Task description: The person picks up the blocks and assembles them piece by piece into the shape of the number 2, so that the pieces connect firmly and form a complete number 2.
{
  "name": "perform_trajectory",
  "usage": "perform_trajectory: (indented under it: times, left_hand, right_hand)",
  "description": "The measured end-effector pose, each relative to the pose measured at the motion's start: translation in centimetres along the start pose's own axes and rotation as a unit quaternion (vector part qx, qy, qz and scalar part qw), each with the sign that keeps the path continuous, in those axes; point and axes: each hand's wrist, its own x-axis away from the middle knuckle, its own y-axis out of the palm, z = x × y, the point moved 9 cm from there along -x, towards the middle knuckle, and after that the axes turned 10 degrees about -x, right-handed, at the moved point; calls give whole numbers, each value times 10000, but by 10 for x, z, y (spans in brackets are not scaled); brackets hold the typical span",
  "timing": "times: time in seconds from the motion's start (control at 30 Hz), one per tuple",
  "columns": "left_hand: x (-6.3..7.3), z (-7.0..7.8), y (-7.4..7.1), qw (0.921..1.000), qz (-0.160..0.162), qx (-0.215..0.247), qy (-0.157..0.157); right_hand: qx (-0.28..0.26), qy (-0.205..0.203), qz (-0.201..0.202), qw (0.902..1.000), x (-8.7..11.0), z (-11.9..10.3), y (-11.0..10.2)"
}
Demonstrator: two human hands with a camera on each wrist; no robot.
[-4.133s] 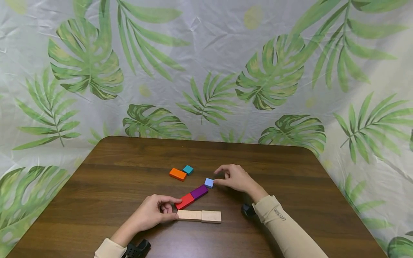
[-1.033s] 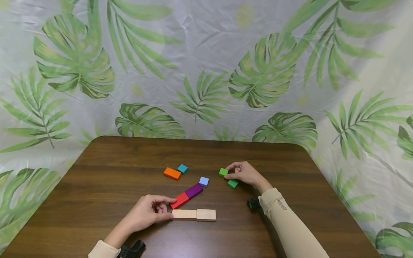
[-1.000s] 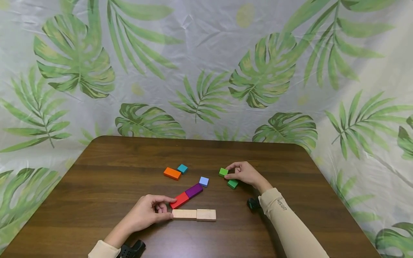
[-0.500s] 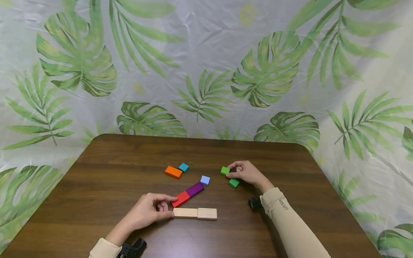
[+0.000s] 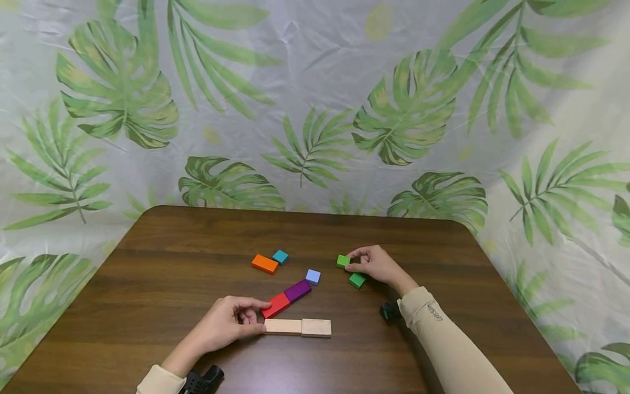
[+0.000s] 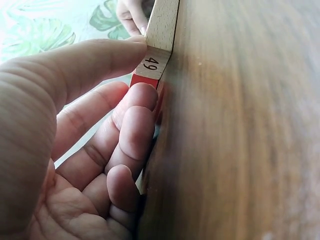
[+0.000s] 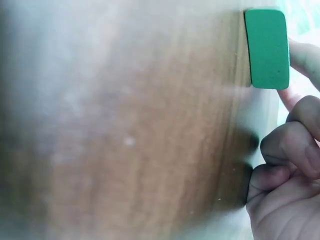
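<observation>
In the head view my left hand (image 5: pixel 230 323) pinches the left ends of two blocks, index finger on the red block (image 5: pixel 275 305) and thumb against a plain wooden block (image 5: pixel 283 326). The left wrist view shows printed digits on the plain block (image 6: pixel 152 64). Another plain block (image 5: pixel 316 328) continues that row; a purple block (image 5: pixel 297 291) continues the red one. The light blue block (image 5: pixel 313 277) sits at the purple block's far end. My right hand (image 5: pixel 376 264) pinches a light green block (image 5: pixel 343 261). Just below its thumb lies a darker green block (image 5: pixel 357 280).
An orange block (image 5: pixel 264 264) and a teal block (image 5: pixel 280 257) lie touching farther back on the brown table (image 5: pixel 197 241). A leaf-patterned cloth (image 5: pixel 315 82) hangs behind the table's back edge.
Since the oldest frame my right hand has left the light blue block and moved right. Two green blocks now show there, one in its fingers. In the last second both hands look still.
</observation>
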Motion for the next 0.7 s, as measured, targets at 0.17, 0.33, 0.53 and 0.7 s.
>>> perform_trajectory:
  times: [0.17, 0.33, 0.53, 0.7]
  left_hand:
    - [0, -1, 0, 10000, -6, 4, -2]
    - [1, -1, 0, 10000, -25, 46, -5]
    - [0, -2, 1, 10000, -16, 86, -4]
    - [0, -3, 1, 9999, -17, 98, -16]
  right_hand:
    - [59, -33, -25, 10000, -6, -1, 1]
    - [72, -88, -133, 9998, -10, -8, 2]
    - [139, -134, -246, 9995, -17, -14, 6]
    - [230, -138, -288, 9992, -24, -17, 11]
